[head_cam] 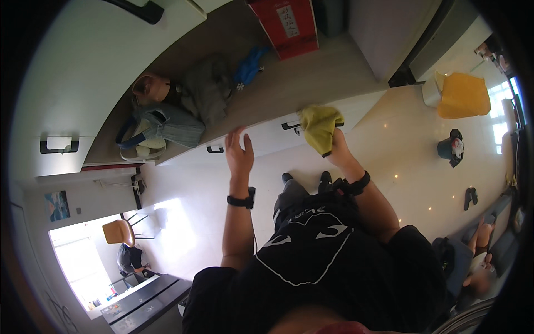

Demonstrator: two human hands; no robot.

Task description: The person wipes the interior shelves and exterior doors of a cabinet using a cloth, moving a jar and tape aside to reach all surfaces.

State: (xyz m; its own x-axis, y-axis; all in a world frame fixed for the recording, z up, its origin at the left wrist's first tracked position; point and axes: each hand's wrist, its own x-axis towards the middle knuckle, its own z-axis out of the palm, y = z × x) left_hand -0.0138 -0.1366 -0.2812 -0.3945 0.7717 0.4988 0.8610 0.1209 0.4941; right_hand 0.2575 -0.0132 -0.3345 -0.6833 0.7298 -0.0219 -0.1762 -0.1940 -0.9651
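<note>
My right hand [340, 150] grips a yellow-green cloth [319, 127] with dark edging. The cloth hangs in front of a white cabinet front and partly covers a black handle [290, 125]. Over to the left, my left hand [239, 156] holds nothing, its thumb apart from the fingers. Its fingertips are at the front edge of the brown cabinet top [267, 98]; whether they touch it I cannot tell. Another black handle [215, 149] is beside that hand, on the same white front.
On the cabinet top lie a denim bag [177, 125], a grey cloth [208, 85], a blue item [249, 67] and a red box [290, 29] bearing writing. White doors [83, 62] hang above. A bin [446, 148] stands right; people are at the right and lower left.
</note>
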